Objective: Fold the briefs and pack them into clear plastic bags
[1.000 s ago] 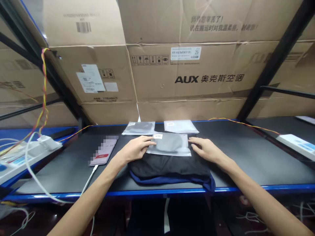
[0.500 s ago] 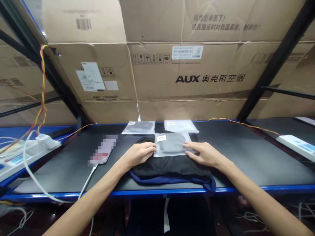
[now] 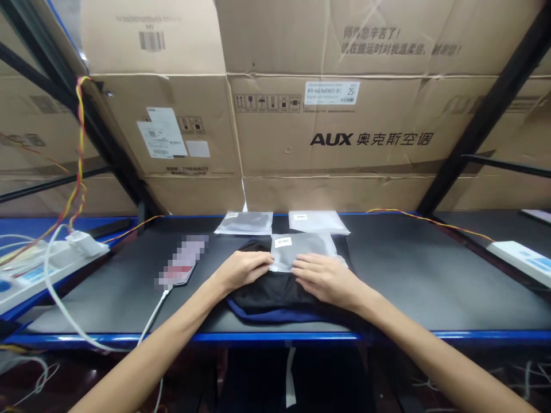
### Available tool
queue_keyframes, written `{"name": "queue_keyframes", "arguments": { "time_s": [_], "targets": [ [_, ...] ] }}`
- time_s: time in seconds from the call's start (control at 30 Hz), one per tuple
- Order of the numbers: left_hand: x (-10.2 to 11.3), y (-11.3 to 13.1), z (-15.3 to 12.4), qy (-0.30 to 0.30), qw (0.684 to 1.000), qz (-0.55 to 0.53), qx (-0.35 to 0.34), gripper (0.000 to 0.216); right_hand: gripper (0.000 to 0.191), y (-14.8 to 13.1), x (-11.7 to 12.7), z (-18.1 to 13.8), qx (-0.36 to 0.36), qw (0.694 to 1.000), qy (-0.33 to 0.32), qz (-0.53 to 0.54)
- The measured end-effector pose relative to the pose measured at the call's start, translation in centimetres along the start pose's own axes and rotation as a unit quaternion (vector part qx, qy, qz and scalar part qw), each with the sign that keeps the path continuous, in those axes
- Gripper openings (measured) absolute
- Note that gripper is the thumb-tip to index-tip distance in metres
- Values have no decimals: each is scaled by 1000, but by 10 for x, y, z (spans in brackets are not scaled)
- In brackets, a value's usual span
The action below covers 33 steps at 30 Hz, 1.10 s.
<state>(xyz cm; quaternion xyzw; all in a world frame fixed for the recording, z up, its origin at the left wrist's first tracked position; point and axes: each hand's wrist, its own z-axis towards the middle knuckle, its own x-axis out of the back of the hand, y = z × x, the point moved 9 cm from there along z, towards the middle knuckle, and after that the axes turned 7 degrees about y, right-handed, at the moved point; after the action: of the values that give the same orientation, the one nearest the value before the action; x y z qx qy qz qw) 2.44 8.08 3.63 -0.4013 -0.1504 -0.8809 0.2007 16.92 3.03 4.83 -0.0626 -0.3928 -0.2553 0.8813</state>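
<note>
The right hand (image 3: 322, 276) is laid flat, fingers spread, on the frosted packet (image 3: 307, 245); the left hand (image 3: 241, 269) is curled at its left edge, grip unclear. The packet is rested on folded dark clothes (image 3: 262, 295) on the black shelf (image 3: 430, 275). "AUX" is read on the carton (image 3: 275, 152) behind.

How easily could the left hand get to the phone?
Probably yes, easily: the phone lies flat on the mat just left of the left hand, nothing between them; the hand only touches the edge of the clear bag.
</note>
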Motion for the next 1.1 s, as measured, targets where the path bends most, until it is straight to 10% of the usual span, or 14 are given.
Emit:
{"name": "queue_keyframes", "arguments": {
  "time_s": [0.5, 1.1],
  "targets": [
    [1, 0, 2, 24, 998, -52, 21, 11, 21, -24, -31, 31, 84, 988, 19, -131],
    [18, -24, 1, -8, 999, 22, 27, 25, 17, 13, 37, -33, 37, 978, 93, -183]
  ]
}}
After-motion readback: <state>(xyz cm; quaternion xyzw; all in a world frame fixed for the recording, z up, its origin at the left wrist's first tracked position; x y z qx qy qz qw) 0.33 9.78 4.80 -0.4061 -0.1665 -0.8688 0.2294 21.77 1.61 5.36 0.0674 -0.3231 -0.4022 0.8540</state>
